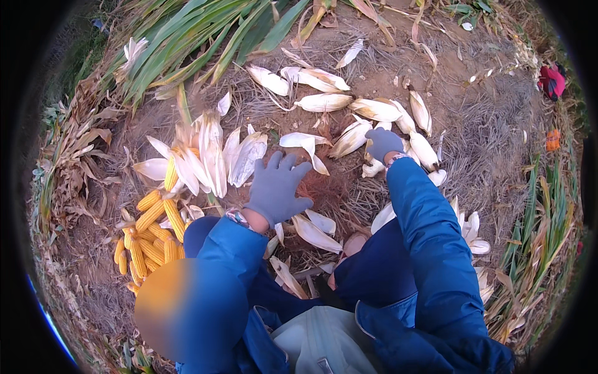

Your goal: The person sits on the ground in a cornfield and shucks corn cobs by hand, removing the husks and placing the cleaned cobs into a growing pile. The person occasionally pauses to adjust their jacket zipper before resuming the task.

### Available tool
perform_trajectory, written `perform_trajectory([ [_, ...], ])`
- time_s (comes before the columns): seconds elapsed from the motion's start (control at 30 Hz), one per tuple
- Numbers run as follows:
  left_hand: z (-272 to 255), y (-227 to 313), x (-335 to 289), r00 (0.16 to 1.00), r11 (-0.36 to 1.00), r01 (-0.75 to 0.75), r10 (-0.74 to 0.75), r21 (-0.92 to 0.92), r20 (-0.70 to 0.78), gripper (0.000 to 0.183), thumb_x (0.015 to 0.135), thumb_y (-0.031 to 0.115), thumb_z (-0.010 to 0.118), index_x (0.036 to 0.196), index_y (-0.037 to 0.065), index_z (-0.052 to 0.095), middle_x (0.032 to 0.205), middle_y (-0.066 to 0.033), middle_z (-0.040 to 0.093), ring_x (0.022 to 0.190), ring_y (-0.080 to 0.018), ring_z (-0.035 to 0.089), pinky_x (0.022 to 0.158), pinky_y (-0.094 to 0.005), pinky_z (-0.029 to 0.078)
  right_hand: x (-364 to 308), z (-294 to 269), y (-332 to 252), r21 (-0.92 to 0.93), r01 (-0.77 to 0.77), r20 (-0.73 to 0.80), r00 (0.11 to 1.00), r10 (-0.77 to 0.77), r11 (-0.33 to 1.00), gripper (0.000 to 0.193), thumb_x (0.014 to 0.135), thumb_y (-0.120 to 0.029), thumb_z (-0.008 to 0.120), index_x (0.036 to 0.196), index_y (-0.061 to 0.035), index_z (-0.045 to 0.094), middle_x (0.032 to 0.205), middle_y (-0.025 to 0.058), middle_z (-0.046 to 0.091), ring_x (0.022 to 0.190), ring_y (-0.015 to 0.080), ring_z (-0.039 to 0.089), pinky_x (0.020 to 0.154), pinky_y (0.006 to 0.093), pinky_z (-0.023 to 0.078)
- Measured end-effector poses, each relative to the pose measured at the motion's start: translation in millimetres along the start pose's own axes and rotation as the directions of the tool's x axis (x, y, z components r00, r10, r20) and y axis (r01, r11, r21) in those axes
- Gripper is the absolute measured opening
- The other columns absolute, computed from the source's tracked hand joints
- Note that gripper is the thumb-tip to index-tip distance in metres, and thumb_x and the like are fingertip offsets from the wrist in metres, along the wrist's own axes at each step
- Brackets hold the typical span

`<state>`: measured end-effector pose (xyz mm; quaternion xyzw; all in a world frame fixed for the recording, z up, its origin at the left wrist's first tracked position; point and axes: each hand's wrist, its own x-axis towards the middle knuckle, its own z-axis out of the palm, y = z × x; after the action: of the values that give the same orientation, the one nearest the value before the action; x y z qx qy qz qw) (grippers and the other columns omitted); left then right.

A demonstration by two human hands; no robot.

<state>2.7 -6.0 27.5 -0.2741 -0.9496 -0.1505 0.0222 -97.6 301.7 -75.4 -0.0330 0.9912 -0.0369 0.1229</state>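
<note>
We hold our grey-gloved left hand (277, 189) with the palm down and the fingers spread wide, thumb out to the right. It grips nothing that we can see, and we cannot tell whether it touches the ground (467, 118) or hovers just above it. Reddish-brown corn silk (328, 187) lies just to its right, an opened white husk (306, 144) just beyond it on the far side, and loose husk leaves (314, 234) on the near side.

We have our grey-gloved right hand (382, 144) farther out, among the husk-covered corn ears (375, 110), with its fingers bent and partly hidden. We cannot tell whether it pinches an ear or only rests against one. These pale ears lie in a loose heap to the far side and to the left and right of that hand.

To our left, a partly peeled ear (170, 174) shows yellow kernels between its husk leaves, and nearer to us sits a pile of bare yellow cobs (146, 249). Long green corn leaves (205, 37) lie at the far left.
</note>
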Motion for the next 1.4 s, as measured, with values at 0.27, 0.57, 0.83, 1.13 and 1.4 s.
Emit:
perform_trajectory([
  [0.27, -13.4, -11.4, 14.6, 0.999, 0.993, 0.052, -0.052, -0.110, 0.003, 0.058, 0.072, 0.015, 0.065, 0.127, 0.014, 0.047, 0.122, -0.0110, 0.049, 0.111, -0.0308, 0.050, 0.092, -0.0407, 0.040, 66.3, 93.1, -39.4, -0.137, 0.207, 0.147, 0.971, -0.187, 0.969, 0.036, 0.079, -0.020, 0.059, 0.115, -0.0174, 0.058, 0.119, 0.0042, 0.054, 0.119, 0.0242, 0.047, 0.087, 0.0477, 0.043],
  [0.57, 1.3, -24.7, 11.0, 0.976, 0.970, 0.198, -0.181, -0.142, 0.125, 0.020, 0.081, 0.030, 0.061, 0.085, 0.011, 0.060, 0.071, -0.0087, 0.061, 0.071, -0.0281, 0.062, 0.064, -0.0406, 0.048, 80.9, 158.5, -45.2, -0.361, 0.210, -0.058, 0.967, -0.247, 0.908, 0.037, 0.084, -0.018, 0.053, 0.120, -0.0201, 0.055, 0.109, 0.0016, 0.055, 0.111, 0.0216, 0.048, 0.078, 0.0464, 0.040],
  [0.83, -5.8, -22.5, 9.6, 0.972, 0.940, 0.236, -0.231, -0.248, 0.051, 0.022, 0.080, 0.030, 0.062, 0.089, 0.010, 0.059, 0.075, -0.0103, 0.060, 0.071, -0.0300, 0.061, 0.063, -0.0422, 0.046, 110.4, 81.2, -32.3, 0.093, 0.173, -0.371, 0.920, -0.127, 0.980, 0.052, 0.072, -0.026, 0.072, 0.118, -0.0084, 0.055, 0.108, 0.0129, 0.061, 0.102, 0.0337, 0.058, 0.085, 0.0405, 0.047],
  [1.13, -30.2, -11.8, 3.1, 0.901, 0.820, 0.433, -0.410, -0.374, 0.145, 0.062, 0.079, 0.048, 0.062, 0.122, 0.005, 0.048, 0.105, -0.0195, 0.059, 0.089, -0.0367, 0.061, 0.076, -0.0449, 0.049, 87.3, -28.5, 4.3, 0.970, 0.160, -0.209, 0.935, 0.288, 0.184, 0.049, 0.078, -0.033, 0.073, 0.113, -0.0018, 0.057, 0.101, 0.0084, 0.063, 0.084, 0.0174, 0.062, 0.063, 0.0264, 0.050],
  [1.4, -28.8, 1.7, 5.5, 0.933, 0.576, 0.301, -0.344, -0.760, 0.108, 0.103, 0.068, 0.061, 0.067, 0.140, -0.001, 0.027, 0.136, -0.0283, 0.039, 0.120, -0.0393, 0.048, 0.097, -0.0410, 0.042, -13.8, -112.9, -41.8, 0.962, 0.221, -0.218, 0.975, 0.036, -0.161, 0.034, 0.091, -0.025, 0.057, 0.114, 0.0004, 0.054, 0.109, 0.0121, 0.057, 0.102, 0.0213, 0.055, 0.091, 0.0347, 0.044],
])
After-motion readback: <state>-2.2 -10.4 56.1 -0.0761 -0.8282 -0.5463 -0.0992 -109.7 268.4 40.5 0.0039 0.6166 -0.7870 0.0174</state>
